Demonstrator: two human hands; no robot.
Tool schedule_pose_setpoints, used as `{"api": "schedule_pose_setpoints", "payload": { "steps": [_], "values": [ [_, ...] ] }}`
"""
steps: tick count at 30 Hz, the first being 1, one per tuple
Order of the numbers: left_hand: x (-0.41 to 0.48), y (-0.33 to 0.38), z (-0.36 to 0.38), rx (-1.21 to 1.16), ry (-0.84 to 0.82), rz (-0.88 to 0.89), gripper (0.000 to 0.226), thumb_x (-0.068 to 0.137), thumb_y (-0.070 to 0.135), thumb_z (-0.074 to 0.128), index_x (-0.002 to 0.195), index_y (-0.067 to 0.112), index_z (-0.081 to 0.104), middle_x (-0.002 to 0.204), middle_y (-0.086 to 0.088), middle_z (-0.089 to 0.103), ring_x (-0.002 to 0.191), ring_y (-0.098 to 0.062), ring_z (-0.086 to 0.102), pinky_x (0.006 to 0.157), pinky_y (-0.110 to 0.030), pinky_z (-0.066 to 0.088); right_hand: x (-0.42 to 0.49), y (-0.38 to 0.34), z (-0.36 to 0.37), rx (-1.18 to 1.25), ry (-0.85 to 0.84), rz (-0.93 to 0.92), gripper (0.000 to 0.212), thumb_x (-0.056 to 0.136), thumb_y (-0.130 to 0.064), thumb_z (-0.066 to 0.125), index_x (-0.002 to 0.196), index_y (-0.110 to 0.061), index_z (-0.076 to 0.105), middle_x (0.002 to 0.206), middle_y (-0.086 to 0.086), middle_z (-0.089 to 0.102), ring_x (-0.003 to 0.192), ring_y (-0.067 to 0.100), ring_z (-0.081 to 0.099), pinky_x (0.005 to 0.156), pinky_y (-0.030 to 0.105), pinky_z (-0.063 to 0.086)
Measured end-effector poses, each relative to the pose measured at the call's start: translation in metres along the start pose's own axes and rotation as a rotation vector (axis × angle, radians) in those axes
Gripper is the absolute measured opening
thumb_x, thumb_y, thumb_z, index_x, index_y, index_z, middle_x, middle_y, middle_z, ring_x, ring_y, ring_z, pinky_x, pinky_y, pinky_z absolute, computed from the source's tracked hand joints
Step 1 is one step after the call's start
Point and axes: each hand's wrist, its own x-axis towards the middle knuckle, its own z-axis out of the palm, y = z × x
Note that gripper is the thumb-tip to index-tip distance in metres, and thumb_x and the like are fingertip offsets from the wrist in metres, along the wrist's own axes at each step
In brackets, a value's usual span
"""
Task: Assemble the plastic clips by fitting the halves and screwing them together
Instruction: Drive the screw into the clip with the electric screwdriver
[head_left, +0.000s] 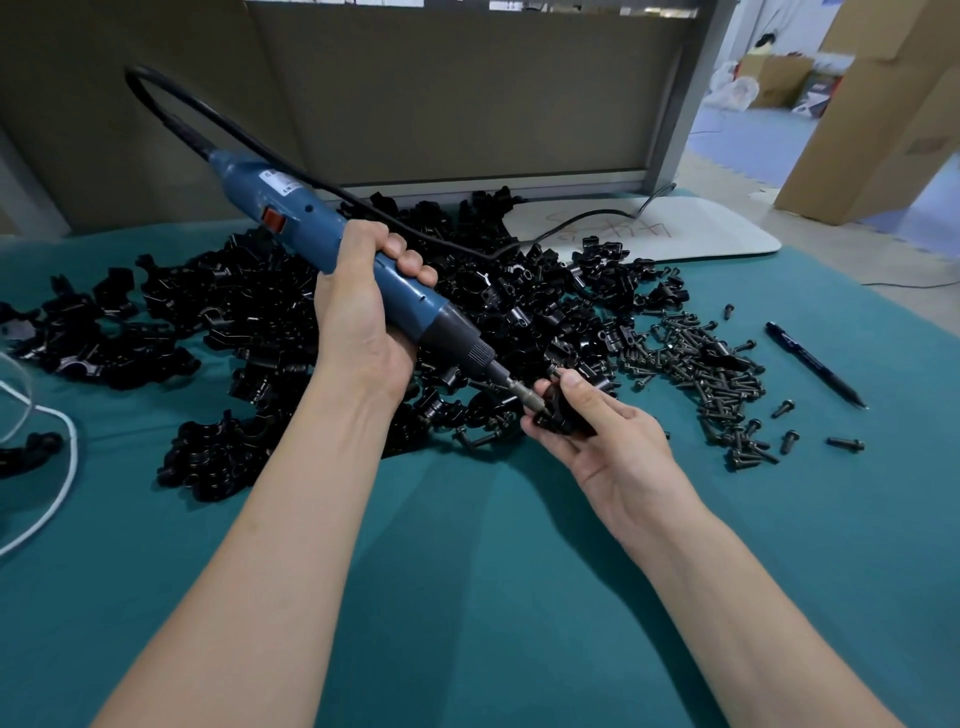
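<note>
Driver (332, 244): our left hand (363, 322) wraps its barrel, bit angled down into the clip (563, 422). Clip: pinched in our right hand (608, 447) just above the cloth (467, 571), braced against torque, we judge. Halves (249, 312) and screws (717, 379): heaped within reach.

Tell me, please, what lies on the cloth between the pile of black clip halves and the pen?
A scattered heap of dark screws lies there, seen in the head view.
</note>
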Motion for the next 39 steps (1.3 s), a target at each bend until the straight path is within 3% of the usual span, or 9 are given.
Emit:
{"api": "schedule_pose_setpoints", "payload": {
  "steps": [5, 9, 18, 28, 31, 34, 37, 39],
  "values": [
    [-0.003, 0.002, 0.002, 0.031, -0.057, 0.013, 0.019, 0.09, 0.003, 0.054, 0.077, 0.015, 0.046, 0.064, 0.003, 0.049, 0.053, -0.009, 0.046, 0.055, -0.025, 0.047, -0.001, -0.001, 0.0, 0.01, -0.009, 0.055, 0.035, 0.075, -0.02, 0.078, 0.097, 0.007, 0.074, 0.103, 0.021, 0.077, 0.094, 0.029, 0.077, 0.074, 0.034, 0.064],
    [-0.006, 0.007, 0.005, 0.032, -0.144, 0.017, 0.016, 0.088, 0.006, 0.054, 0.078, 0.016, 0.047, 0.066, 0.004, 0.048, 0.054, -0.008, 0.045, 0.056, -0.024, 0.046, -0.003, -0.003, -0.001, 0.013, -0.04, 0.102, 0.024, 0.076, -0.021, 0.079, 0.081, 0.002, 0.082, 0.104, 0.022, 0.077, 0.092, 0.029, 0.077, 0.074, 0.034, 0.064],
    [-0.017, 0.019, 0.021, 0.046, -0.312, 0.004, 0.012, 0.09, 0.007, 0.051, 0.088, 0.017, 0.046, 0.066, 0.006, 0.046, 0.055, -0.007, 0.042, 0.057, -0.022, 0.044, -0.011, -0.012, 0.0, 0.063, -0.06, 0.218, 0.017, 0.076, -0.018, 0.078, 0.071, -0.002, 0.082, 0.094, 0.021, 0.078, 0.087, 0.03, 0.078, 0.068, 0.034, 0.064],
    [-0.021, 0.028, 0.028, 0.084, -0.425, 0.005, 0.01, 0.093, 0.007, 0.047, 0.091, 0.017, 0.046, 0.066, 0.007, 0.046, 0.055, -0.007, 0.043, 0.058, -0.023, 0.044, -0.015, -0.014, 0.003, 0.151, -0.043, 0.305, 0.019, 0.075, -0.013, 0.081, 0.079, 0.006, 0.08, 0.102, 0.029, 0.074, 0.089, 0.036, 0.077, 0.064, 0.039, 0.065],
    [-0.018, 0.025, 0.031, 0.107, -0.284, 0.03, 0.014, 0.093, 0.006, 0.053, 0.086, 0.016, 0.047, 0.065, 0.005, 0.049, 0.055, -0.008, 0.047, 0.059, -0.025, 0.047, -0.011, -0.013, 0.001, 0.13, -0.084, 0.188, 0.027, 0.08, -0.016, 0.076, 0.092, 0.008, 0.078, 0.106, 0.025, 0.075, 0.09, 0.031, 0.077, 0.072, 0.036, 0.064],
    [-0.016, 0.014, 0.035, 0.226, 0.092, 0.068, 0.016, 0.089, 0.005, 0.063, 0.08, 0.012, 0.052, 0.06, 0.003, 0.055, 0.053, -0.011, 0.055, 0.056, -0.027, 0.051, -0.004, -0.011, -0.002, 0.072, -0.059, -0.006, 0.042, 0.081, -0.018, 0.073, 0.115, 0.006, 0.068, 0.106, 0.018, 0.077, 0.098, 0.025, 0.076, 0.078, 0.033, 0.063],
    [-0.014, 0.005, 0.025, 0.215, 0.426, 0.024, 0.014, 0.089, 0.007, 0.067, 0.082, 0.009, 0.054, 0.056, 0.003, 0.058, 0.049, -0.01, 0.057, 0.055, -0.024, 0.052, -0.001, -0.006, -0.003, -0.078, -0.006, -0.157, 0.04, 0.079, -0.022, 0.074, 0.113, -0.003, 0.072, 0.107, 0.012, 0.078, 0.101, 0.024, 0.076, 0.086, 0.032, 0.062],
    [-0.013, 0.006, 0.018, 0.168, 0.518, -0.019, 0.016, 0.091, 0.007, 0.066, 0.083, 0.008, 0.052, 0.063, -0.001, 0.057, 0.049, -0.011, 0.056, 0.056, -0.025, 0.052, -0.001, -0.002, -0.002, -0.163, 0.011, -0.211, 0.036, 0.078, -0.027, 0.076, 0.111, -0.012, 0.075, 0.109, 0.01, 0.079, 0.105, 0.023, 0.075, 0.087, 0.03, 0.061]
  ]
}}
